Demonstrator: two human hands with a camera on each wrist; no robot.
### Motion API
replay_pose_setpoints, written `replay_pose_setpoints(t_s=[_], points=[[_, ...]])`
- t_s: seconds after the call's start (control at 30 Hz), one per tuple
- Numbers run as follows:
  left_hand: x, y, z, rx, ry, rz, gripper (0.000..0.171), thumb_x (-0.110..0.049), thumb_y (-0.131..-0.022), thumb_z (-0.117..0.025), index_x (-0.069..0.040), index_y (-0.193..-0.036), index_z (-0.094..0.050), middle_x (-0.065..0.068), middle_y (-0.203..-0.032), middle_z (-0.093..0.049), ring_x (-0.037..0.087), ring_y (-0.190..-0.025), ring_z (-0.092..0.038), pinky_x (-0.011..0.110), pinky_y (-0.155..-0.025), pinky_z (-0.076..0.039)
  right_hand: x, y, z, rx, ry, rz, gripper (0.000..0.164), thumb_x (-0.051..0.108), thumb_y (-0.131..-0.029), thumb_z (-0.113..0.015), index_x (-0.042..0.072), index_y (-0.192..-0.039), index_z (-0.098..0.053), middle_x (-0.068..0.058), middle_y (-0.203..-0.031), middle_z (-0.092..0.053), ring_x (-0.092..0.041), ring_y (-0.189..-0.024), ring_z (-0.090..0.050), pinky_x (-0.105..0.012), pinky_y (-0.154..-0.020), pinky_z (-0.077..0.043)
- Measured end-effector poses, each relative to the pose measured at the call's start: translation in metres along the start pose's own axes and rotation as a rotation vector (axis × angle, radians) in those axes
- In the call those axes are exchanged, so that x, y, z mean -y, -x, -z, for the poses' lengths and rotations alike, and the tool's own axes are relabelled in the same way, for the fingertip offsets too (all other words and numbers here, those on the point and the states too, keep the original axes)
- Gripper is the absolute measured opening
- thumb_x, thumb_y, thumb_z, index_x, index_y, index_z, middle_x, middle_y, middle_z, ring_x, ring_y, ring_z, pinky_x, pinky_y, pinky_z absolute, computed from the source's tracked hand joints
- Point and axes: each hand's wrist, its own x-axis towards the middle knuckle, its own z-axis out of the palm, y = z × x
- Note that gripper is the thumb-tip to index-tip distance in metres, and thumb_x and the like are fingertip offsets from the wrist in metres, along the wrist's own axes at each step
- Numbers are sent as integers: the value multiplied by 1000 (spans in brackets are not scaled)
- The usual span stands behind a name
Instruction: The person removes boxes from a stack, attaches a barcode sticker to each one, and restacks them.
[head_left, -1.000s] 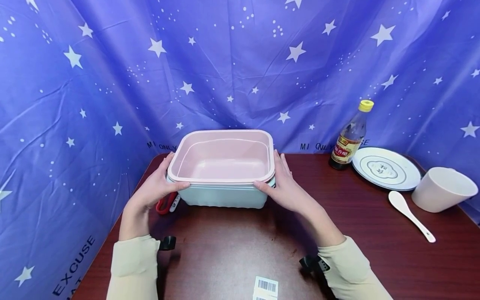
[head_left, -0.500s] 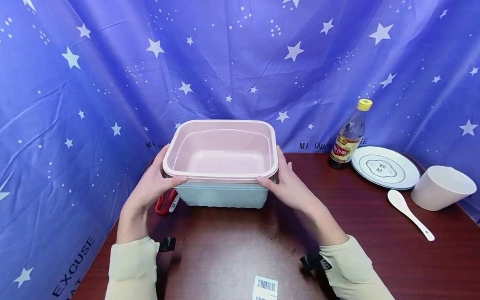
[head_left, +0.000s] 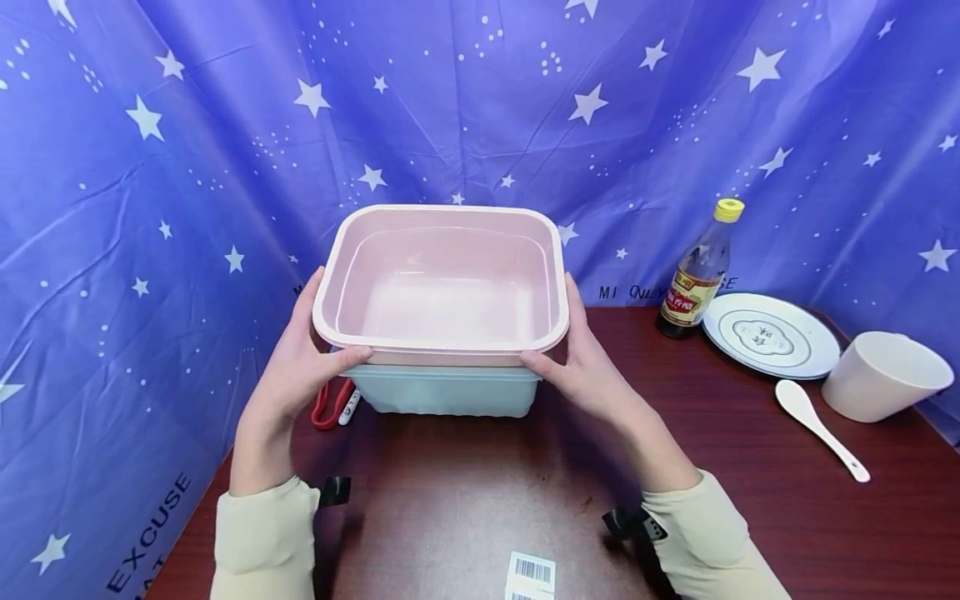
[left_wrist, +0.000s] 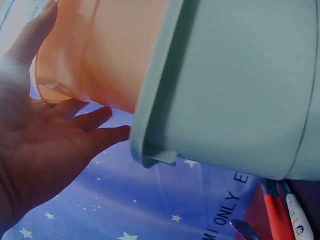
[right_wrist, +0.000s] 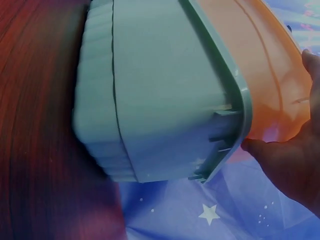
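A pink plastic basin [head_left: 450, 248] is raised partway out of a pale blue-green basin [head_left: 446, 392] that stands on the table. My left hand [head_left: 288, 371] grips the pink basin's left end, thumb on the front rim. Opposite it, my right hand [head_left: 600, 379] holds the right end the same way. In the left wrist view the pink basin [left_wrist: 117, 55] looks orange, and its lower part is hidden inside the blue-green one. The right wrist view has my fingers close above the blue-green basin's rim [right_wrist: 242, 100].
Left of the basins lie a red looped handle [head_left: 326, 408] and a white printed handle [head_left: 349, 407]. To the right are a yellow-capped bottle [head_left: 693, 287], a white plate [head_left: 813, 346], a tilted mug [head_left: 862, 387] and a white spoon [head_left: 817, 425]. Barcode labels [head_left: 532, 571] lie in front.
Both hands have raised the pink basin from deep inside the blue-green basin, so more of it shows above. The blue-green basin has stayed in place.
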Motion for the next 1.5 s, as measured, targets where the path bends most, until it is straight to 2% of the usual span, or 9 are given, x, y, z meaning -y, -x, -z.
replay_pose_setpoints(t_s=[0.27, 0.6, 0.8, 0.9, 1.03, 1.17, 1.27, 1.4, 1.5], points=[[-11, 2, -8, -35, 60, -56, 118, 13, -72, -79, -27, -162, -15, 8, -158, -29, 36, -133, -38, 25, -96, -48, 9, 3, 5, -52, -72, 83, 110, 30, -87, -80, 24, -163, 0, -7, -166, -16, -33, -145, -29, -42, -119, -17], [-26, 1, -23, -30, 142, -138, 118, 15, -71, -78, -29, -161, -16, 6, -159, -29, 40, -136, -36, 30, -96, -52, 27, 10, 23, -90, -60, 90, 112, 23, -85, -82, 23, -163, -1, -7, -165, -20, -33, -143, -32, -40, -119, -18], [-29, -1, -39, -27, 220, -156, 120, 15, -71, -79, -25, -163, -12, 6, -160, -25, 42, -137, -34, 33, -97, -51, 28, 17, 36, -97, -92, 76, 112, 16, -82, -83, 27, -163, -5, -5, -165, -20, -31, -144, -30, -46, -118, -20], [-30, -2, -48, -27, 233, -147, 120, 12, -72, -81, -24, -163, -11, 5, -160, -25, 41, -138, -34, 34, -96, -52, 30, 22, 43, -116, -49, 53, 113, 14, -82, -82, 28, -163, -5, -1, -166, -17, -26, -146, -26, -45, -118, -19], [-31, -5, -59, -11, 239, -143, 120, 8, -73, -83, -28, -162, -11, 4, -161, -25, 42, -138, -35, 39, -97, -52, 32, 29, 53, -136, -11, 17, 112, 10, -82, -80, 29, -163, -4, 4, -166, -15, -24, -146, -27, -36, -117, -22], [-31, -8, -70, -2, 214, -146, 119, 0, -74, -87, -30, -162, -12, 3, -161, -26, 42, -138, -37, 41, -98, -51, 33, 34, 62, -143, -25, 18, 112, 3, -82, -77, 28, -163, -5, 2, -166, -17, -28, -143, -32, -25, -112, -29], [-31, -10, -79, 13, 211, -155, 119, -8, -75, -89, -28, -163, -11, 3, -161, -26, 42, -138, -37, 42, -99, -51, 32, 39, 68, -147, -71, 19, 111, -4, -81, -75, 28, -163, -7, -2, -165, -20, -33, -138, -37, -22, -106, -36], [-31, -14, -91, 45, 236, -181, 120, -17, -75, -91, -26, -163, -9, 5, -162, -24, 44, -138, -37, 47, -100, -49, 32, 46, 77, -162, -90, 11, 111, -8, -81, -72, 27, -163, -7, -6, -164, -20, -33, -135, -38, -20, -103, -38], [-32, -16, -101, 59, 230, -193, 120, -23, -75, -92, -28, -163, -10, 5, -163, -23, 44, -137, -37, 51, -100, -49, 31, 53, 85, -178, -59, -6, 110, -7, -81, -72, 25, -163, -5, -6, -165, -18, -29, -136, -36, -17, -104, -35]])
